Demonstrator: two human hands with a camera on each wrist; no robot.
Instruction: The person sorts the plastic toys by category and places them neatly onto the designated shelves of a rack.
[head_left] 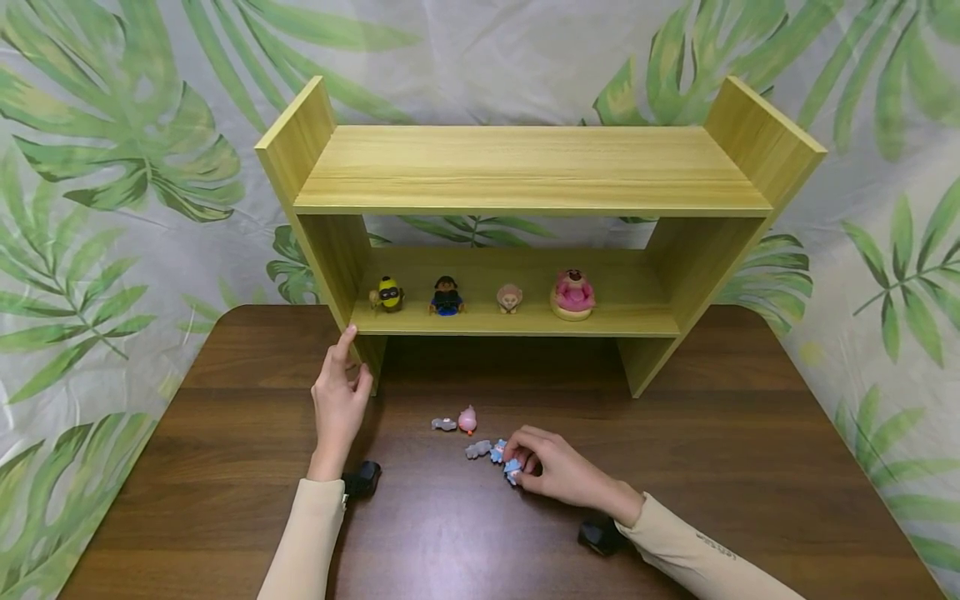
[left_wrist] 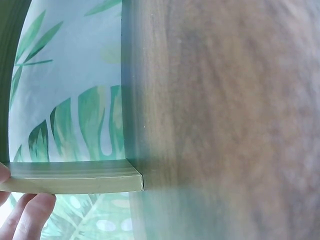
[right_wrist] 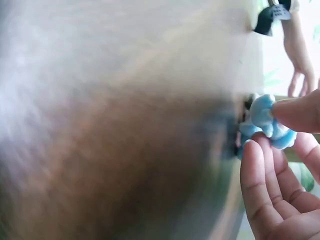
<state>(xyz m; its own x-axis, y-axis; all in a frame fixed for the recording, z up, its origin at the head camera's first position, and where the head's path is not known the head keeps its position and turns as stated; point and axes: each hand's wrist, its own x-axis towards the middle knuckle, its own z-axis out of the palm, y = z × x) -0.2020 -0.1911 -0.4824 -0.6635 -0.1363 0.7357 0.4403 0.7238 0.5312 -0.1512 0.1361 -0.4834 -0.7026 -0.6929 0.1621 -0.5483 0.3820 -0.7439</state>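
Note:
Small blue figurine point(head_left: 513, 472) is pinched between the thumb and fingers of my right hand point(head_left: 558, 467), low over the table; the right wrist view shows this blue figurine point(right_wrist: 270, 120) close up. A second blue figurine point(head_left: 498, 451) lies beside those fingertips, next to a grey figurine point(head_left: 477, 449). Farther back lie a pink figurine point(head_left: 467, 419) and another grey piece point(head_left: 444, 424). My left hand point(head_left: 341, 404) grips the front edge of the wooden shelf's left side panel point(left_wrist: 75, 184), thumb and fingers on opposite faces.
On the wooden shelf's middle board point(head_left: 480, 323) stand a yellow-and-black figurine point(head_left: 389, 294), a dark-haired figurine point(head_left: 447, 297), a small beige figurine point(head_left: 509, 298) and a pink bear figurine point(head_left: 573, 293). The shelf rests on a brown table point(head_left: 750, 467) before a leaf-patterned cloth point(head_left: 480, 67).

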